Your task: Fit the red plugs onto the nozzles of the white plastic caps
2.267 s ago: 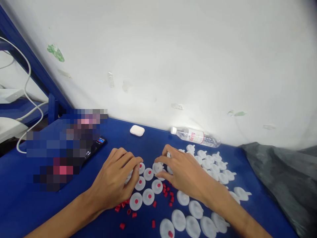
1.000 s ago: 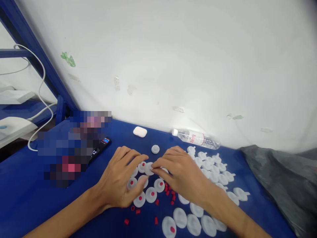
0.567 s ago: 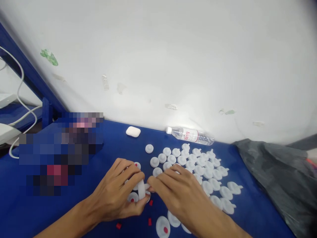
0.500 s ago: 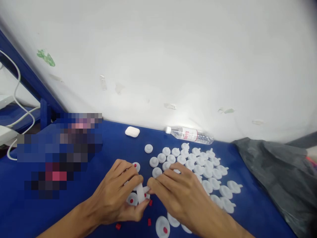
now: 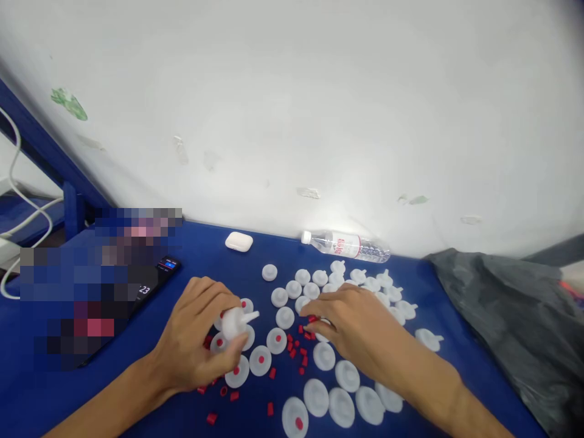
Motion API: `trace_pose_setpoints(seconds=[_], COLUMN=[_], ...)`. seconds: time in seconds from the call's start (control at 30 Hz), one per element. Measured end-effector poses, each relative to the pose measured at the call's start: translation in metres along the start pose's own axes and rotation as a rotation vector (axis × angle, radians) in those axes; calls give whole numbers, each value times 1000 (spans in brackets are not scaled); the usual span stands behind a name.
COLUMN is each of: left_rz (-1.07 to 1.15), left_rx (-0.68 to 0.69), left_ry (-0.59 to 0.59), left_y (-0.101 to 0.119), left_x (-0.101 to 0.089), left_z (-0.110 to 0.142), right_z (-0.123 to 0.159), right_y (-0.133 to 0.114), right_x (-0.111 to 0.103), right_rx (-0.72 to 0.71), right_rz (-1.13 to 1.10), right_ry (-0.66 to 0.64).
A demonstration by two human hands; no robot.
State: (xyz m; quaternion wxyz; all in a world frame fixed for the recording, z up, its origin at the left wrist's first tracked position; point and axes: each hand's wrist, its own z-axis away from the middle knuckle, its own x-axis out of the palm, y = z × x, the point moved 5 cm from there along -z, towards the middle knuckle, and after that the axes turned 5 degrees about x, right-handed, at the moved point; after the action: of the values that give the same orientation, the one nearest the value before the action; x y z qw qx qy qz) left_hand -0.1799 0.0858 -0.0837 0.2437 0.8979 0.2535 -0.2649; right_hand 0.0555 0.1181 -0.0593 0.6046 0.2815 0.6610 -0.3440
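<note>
Left and right hands at work over a blue surface [image 5: 173,420]. The left hand [image 5: 198,334] pinches a spouted white piece [image 5: 233,323] between thumb and fingers, the piece raised in the grip with its spout directed toward the right hand [image 5: 351,322]. The right hand reaches down, thumb and forefinger brought near each other at a small red piece [image 5: 312,318]; whether the fingertips close upon it cannot be told at this blur. Beneath and just to the right of the left grip lie white discs with red centres [image 5: 260,361], some partly covered by the hand. Loose red bits [image 5: 292,347] are scattered between the two grips, with others on the near side of the left hand. Plain white discs [image 5: 348,376] lie on the near side of the right grip, and a crowd of spouted discs [image 5: 358,277] extends beyond it and under the hand. Farther beyond the right grip, a clear bottle [image 5: 345,246] lies on its side along the wall [image 5: 292,109]; beyond the left grip rests a white rounded case [image 5: 239,241]. To the left of the left hand is a phone [image 5: 157,277], partly masked; well to the right of the right hand, dark grey sheeting [image 5: 506,316].
</note>
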Motion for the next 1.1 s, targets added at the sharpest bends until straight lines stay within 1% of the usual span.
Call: trace_pose_setpoints(seconds=[0.07, 0.13, 0.2, 0.3, 0.37, 0.47, 0.5, 0.57, 0.63, 0.7, 0.8, 0.87, 0.9, 0.97, 1.03, 1.1], left_rz=[-16, -34, -59, -93, -106, -118, -119, -107, -89, -80, -78, -72, -71, -68, -64, -61], left_rx=[4, 21, 39, 68, 96, 132, 128, 99, 62, 43, 35, 39, 42, 55, 69, 80], left_ry=[-46, -70, -81, -85, -85, -76, -72, -56, -21, 22, 49, 49, 52, 60, 70, 73], left_y=[4, 9, 11, 10, 9, 9, 8, 6, 4, 3, 3, 4, 4, 5, 6, 7], left_x=[7, 9, 9, 9, 9, 9, 8, 5, 1, -5, -9, -9, -9, -10, -10, -10], left_z=[1, 2, 2, 3, 5, 8, 9, 8, 6, 4, 1, 1, 0, 0, -1, -1], right_z=[0, 2, 4, 6, 5, 3, 1, -6, -18, -32, -54, -62, -63, -59, -47, -33], right_y=[0, -1, -3, -17, -31, -46, -46, -41, -34, -31, -35, -39, -40, -41, -43, -48], right_x=[4, -2, -12, -22, -22, -16, -15, -12, -9, -5, 2, 4, 3, -2, -4, 0], right_rx=[28, 53, 68, 36, -53, -189, -198, -156, -86, -51, -74, -88, -86, -72, -54, -53], right_rz=[14, 16, -51, -271, -412, -509, -519, -517, -477, -402, -261, -180, -157, -165, -181, -101], right_ry=[-83, -73, -12, 108, 188, 312, 351, 392, 369, 306, 182, 122, 112, 132, 133, 90])
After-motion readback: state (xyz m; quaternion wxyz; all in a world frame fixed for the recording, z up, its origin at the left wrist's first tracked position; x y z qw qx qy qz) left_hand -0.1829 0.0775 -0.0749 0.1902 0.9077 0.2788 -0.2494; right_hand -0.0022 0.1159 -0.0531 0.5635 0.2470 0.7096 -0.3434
